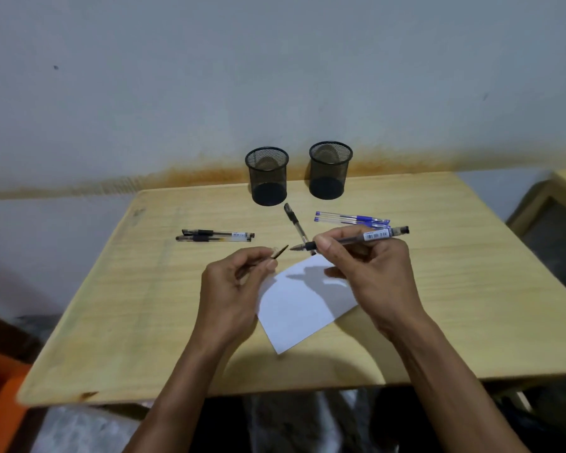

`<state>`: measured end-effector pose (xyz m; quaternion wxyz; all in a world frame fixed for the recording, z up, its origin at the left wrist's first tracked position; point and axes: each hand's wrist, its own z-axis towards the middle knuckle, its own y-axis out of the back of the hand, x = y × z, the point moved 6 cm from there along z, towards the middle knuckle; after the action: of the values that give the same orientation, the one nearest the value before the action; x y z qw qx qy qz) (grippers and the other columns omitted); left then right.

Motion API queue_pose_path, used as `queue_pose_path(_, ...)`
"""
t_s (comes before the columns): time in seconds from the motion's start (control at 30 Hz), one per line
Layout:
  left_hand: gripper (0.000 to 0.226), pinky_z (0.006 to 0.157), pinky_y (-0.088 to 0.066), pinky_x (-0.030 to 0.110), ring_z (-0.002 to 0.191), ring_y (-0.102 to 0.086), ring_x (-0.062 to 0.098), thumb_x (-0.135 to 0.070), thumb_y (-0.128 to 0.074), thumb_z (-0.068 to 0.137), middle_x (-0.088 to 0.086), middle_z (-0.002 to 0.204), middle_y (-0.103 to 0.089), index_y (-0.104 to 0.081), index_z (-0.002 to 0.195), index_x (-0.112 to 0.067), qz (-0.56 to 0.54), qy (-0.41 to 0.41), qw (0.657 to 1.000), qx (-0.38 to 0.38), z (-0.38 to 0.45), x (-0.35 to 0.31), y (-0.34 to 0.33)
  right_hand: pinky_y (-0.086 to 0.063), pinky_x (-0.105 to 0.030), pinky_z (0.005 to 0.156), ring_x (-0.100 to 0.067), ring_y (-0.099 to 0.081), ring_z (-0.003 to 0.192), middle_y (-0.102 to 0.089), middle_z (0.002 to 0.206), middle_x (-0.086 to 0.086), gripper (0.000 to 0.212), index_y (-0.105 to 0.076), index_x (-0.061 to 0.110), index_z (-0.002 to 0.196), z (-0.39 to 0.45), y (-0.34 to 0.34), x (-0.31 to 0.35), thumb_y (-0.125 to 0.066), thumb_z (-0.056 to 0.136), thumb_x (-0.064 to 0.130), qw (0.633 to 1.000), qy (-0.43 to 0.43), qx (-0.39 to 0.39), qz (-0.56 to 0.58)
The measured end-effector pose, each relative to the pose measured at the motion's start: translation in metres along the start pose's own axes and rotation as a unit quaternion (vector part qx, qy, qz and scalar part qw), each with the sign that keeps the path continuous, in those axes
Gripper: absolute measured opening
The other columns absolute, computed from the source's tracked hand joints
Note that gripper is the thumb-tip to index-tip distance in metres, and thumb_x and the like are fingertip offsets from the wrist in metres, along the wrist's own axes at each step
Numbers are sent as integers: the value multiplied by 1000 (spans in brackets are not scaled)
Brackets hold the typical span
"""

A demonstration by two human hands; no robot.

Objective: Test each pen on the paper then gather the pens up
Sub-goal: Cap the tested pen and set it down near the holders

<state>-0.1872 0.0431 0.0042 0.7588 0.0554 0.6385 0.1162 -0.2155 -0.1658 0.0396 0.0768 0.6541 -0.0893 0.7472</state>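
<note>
While the right hand grips an uncapped black gel pen above the white paper, the left hand pinches its cap. Best to lower the tip onto bare paper, scribble lightly, then recap squarely; five other pens lie beyond.

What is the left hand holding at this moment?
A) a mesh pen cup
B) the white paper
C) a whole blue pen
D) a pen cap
D: the left hand pinches a small dark pen cap, while the right hand holds the uncapped black pen above the white paper.
</note>
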Motion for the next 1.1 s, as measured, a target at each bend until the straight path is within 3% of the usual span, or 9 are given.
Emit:
queue_pose_path(0.1, 16, 80, -53, 17, 91, -69, 3, -14, -75, 87, -13, 91, -76, -75, 93, -28, 31, -40, 998, 21, -7, -8, -7, -55, -24, 86, -5, -72, 100, -80, 94, 7, 6, -79, 21, 84, -3, 5, 1, -84, 81, 24, 999, 28, -14, -40)
queue_pose_path(0.2, 17, 81, -53, 19, 92, -68, 2, -14, -74, 87, -15, 93, -73, -73, 94, -30, 74, -86, 993, 37, -12, -17, -12, -54, -13, 79, -5, -70, 104, -78, 98, 5, 7, -78, 19, 81, -6, 9, 2, -84, 80, 22, 998, 42, -16, -48)
queue_pose_path(0.33, 14, 85, -54, 27, 94, -68, 4, -11, -74, 87, -14, 95, -72, -75, 97, -21, 90, -110, 989, 47, -11, -21, -14, -60, -28, 82, -5, -68, 107, -77, 100, 6, 6, -78, 23, 80, -7, 9, -2, -85, 80, 23, 997, 31, -11, -66)
queue_pose_path(0.5, 14, 85, -54, 29, 94, -68, 5, -10, -74, 87, -13, 96, -73, -75, 96, -20, 89, -124, 987, 48, -13, -24, -14, -57, -17, 79, -7, -70, 105, -77, 97, 6, 8, -77, 25, 77, -9, 17, 4, -84, 81, 24, 997, 44, -37, -48)
queue_pose_path(0.63, 13, 84, -54, 29, 95, -69, 8, -10, -74, 87, -12, 95, -73, -76, 96, -19, 90, -136, 984, 68, -16, -31, -19, -59, -27, 78, -2, -68, 103, -76, 96, 9, 6, -79, 24, 80, -10, 15, 1, -84, 81, 27, 996, 32, -18, -86)
queue_pose_path(0.8, 13, 83, -56, 34, 89, -71, 5, -9, -76, 85, -14, 90, -76, -78, 95, -18, 69, -120, 987, 82, -17, -40, -25, -58, -21, 74, -3, -71, 87, -78, 84, 9, 7, -78, 21, 78, -14, 13, 4, -84, 80, 23, 998, 39, -14, -43)
queue_pose_path(0.93, 13, 79, -58, 36, 86, -72, 8, -7, -76, 84, -11, 88, -77, -79, 95, -14, 59, -129, 986, 89, -17, -45, -25, -60, -46, 83, -10, -73, 84, -79, 80, 4, 8, -78, 20, 79, -17, 12, 4, -85, 79, 25, 999, 34, -7, -24)
queue_pose_path(1.03, 13, 80, -58, 37, 87, -72, 9, -7, -77, 84, -10, 89, -77, -79, 95, -14, 50, -121, 986, 101, -19, -45, -27, -60, -49, 84, -8, -72, 82, -78, 79, 3, 9, -79, 19, 79, -17, 15, 4, -84, 76, 25, 1000, 10, 19, -1)
queue_pose_path(1.1, 14, 83, -58, 36, 89, -72, 9, -9, -76, 84, -10, 90, -77, -79, 96, -16, 46, -108, 986, 116, -18, -42, -29, -60, -43, 75, -9, -72, 79, -78, 79, 1, 14, -79, 17, 79, -17, 18, 3, -83, 71, 27, 999, -3, 40, 9)
